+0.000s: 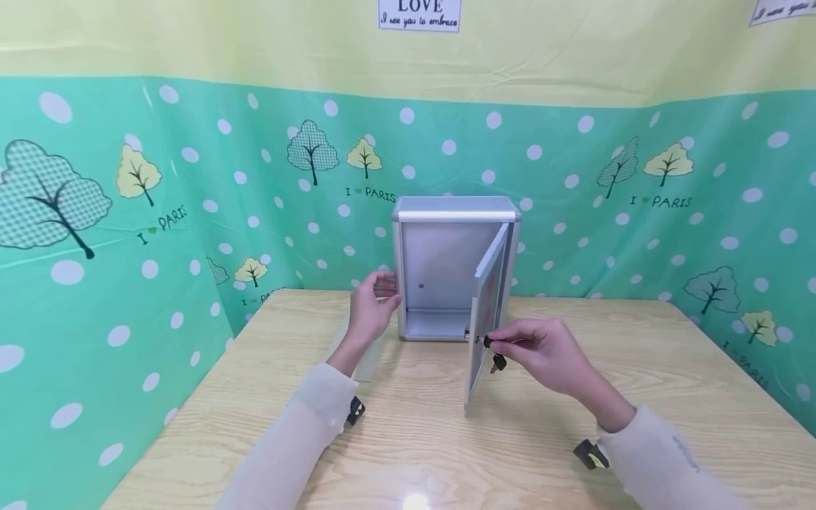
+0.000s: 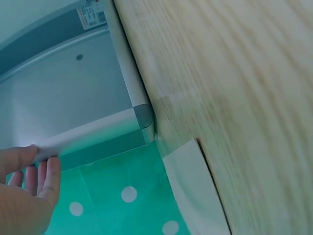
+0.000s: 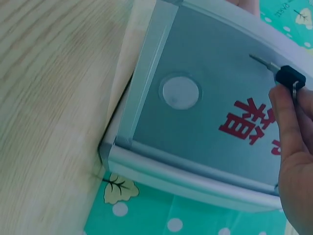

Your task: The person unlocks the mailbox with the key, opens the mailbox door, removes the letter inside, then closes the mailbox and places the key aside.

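Head view, table: pale wood tabletop (image 1: 408, 432), with the metal box (image 1: 455, 215) upright toward its far edge, ahead of and between the two hands.
Box door: the hinged door (image 1: 486, 290) stands swung outward from the box's right side, its long axis vertical; red characters show on its outer face in the right wrist view.
Left hand: this hand (image 1: 372, 306) is at the box's left edge, thumb on the front rim, fingers bent against the outer side, a light pinch.
Right hand: this one (image 1: 543, 354) is nearer the door, on its outer side, thumb and fingers closed together on the key's head.
Black-headed key (image 3: 289, 78): blade points leftward at the door's outer face; whether its tip touches, I cannot tell.
Second key (image 1: 499, 362): hangs just below the pinching fingers.
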`<state>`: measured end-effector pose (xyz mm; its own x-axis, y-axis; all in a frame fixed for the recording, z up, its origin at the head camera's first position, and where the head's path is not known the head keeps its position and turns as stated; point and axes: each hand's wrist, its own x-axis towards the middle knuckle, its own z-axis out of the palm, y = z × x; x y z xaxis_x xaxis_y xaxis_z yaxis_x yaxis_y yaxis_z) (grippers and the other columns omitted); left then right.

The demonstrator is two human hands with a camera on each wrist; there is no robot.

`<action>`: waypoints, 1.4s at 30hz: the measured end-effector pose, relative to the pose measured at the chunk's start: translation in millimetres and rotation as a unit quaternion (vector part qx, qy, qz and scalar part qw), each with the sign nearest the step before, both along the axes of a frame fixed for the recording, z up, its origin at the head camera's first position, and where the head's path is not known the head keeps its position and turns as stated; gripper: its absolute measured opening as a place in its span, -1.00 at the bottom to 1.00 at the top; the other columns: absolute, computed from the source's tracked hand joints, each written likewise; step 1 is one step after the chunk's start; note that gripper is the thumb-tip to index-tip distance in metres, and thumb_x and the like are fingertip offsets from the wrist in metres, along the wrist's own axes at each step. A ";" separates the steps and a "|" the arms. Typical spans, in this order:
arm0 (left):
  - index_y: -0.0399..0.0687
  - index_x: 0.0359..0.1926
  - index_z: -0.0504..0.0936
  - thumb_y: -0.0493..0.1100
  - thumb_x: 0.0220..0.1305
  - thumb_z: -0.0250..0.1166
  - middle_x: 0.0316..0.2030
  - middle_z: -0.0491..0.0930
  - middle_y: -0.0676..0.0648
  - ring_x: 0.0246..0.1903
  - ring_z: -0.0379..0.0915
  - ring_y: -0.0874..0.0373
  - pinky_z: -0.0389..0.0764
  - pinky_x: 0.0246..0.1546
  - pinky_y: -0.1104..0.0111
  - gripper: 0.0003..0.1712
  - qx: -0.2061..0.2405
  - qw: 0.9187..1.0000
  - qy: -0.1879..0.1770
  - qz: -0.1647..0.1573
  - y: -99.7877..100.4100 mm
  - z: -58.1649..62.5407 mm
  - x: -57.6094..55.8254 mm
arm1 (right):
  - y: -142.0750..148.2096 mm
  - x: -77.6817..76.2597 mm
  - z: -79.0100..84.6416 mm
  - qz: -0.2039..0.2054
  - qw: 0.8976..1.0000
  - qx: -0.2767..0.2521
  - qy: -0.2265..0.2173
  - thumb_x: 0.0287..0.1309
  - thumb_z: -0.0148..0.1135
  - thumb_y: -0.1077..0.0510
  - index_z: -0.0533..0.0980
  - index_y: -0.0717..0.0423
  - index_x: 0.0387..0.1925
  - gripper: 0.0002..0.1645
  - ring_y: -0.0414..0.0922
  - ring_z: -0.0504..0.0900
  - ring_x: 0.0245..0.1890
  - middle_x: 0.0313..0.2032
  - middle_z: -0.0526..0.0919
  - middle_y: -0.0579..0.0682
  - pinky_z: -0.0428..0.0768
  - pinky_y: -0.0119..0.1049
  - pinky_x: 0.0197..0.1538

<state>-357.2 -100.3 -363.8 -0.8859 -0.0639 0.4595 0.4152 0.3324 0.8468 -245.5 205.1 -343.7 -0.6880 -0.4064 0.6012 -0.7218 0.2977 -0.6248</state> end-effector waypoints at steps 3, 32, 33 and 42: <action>-0.24 0.12 0.58 -0.47 0.20 0.42 -0.08 0.67 -0.22 -0.06 0.67 -0.08 0.75 -0.04 0.31 -0.54 0.001 1.000 0.000 -0.003 0.7 0.4 -0.6 | -5.4 -0.9 -1.0 -0.013 1.000 0.001 0.007 0.10 0.43 0.47 0.74 0.24 -0.22 -0.79 -0.22 0.76 -0.41 -0.32 0.81 0.07 0.73 -0.41 -0.42; -0.26 0.13 0.59 -0.46 0.22 0.42 -0.09 0.69 -0.24 -0.09 0.69 -0.12 0.77 -0.08 0.26 -0.55 -0.009 1.000 0.013 -0.011 -1.9 2.3 1.2 | -88.6 -14.5 12.1 -0.164 0.985 0.030 -0.045 0.17 0.47 0.30 0.77 0.14 -0.21 -0.86 -0.15 0.72 -0.43 -0.30 0.81 -0.02 0.65 -0.41 -0.46; -0.26 0.13 0.59 -0.46 0.22 0.42 -0.09 0.69 -0.25 -0.09 0.69 -0.13 0.77 -0.08 0.25 -0.55 -0.010 1.000 0.013 -0.012 -1.9 2.7 1.6 | -91.3 -15.2 12.7 -0.172 0.984 0.031 -0.044 0.17 0.47 0.30 0.77 0.13 -0.21 -0.86 -0.19 0.72 -0.42 -0.29 0.81 -0.02 0.67 -0.41 -0.43; -0.26 0.13 0.59 -0.46 0.22 0.42 -0.09 0.70 -0.24 -0.08 0.70 -0.12 0.77 -0.08 0.23 -0.55 -0.009 1.000 0.012 -0.013 -1.7 2.2 0.2 | -109.2 -26.3 15.1 -0.196 0.979 0.029 -0.053 0.19 0.46 0.30 0.76 0.15 -0.20 -0.87 -0.21 0.72 -0.40 -0.29 0.81 0.00 0.73 -0.36 -0.36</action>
<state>-357.0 -102.0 -361.7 -0.8762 -0.0323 0.4809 0.4436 0.3358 0.8309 -271.8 95.9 -328.6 -0.8548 -0.1311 0.5021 -0.4779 0.5758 -0.6633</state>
